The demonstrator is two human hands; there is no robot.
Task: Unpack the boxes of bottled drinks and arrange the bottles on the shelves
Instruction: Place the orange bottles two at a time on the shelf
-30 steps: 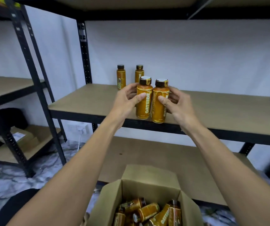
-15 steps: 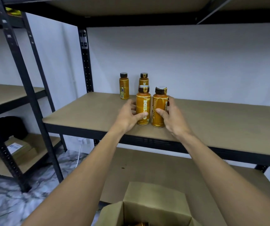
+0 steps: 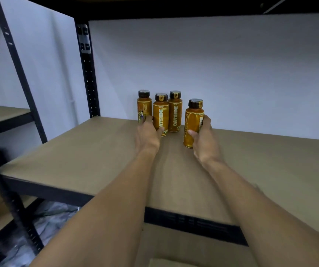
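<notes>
Amber dark-capped plastic bottle (image 3: 161, 112) at twelve o'clock on the tan board shelf (image 3: 77, 160), gripped by my left hand (image 3: 147, 136); my right hand (image 3: 202, 140) grips its twin (image 3: 192, 122) at one o'clock. Placing, I judge; next, align the twin and release.

Single head-worn view, close, facing forward and slightly down onto shelf (image 3: 77, 157)
</notes>
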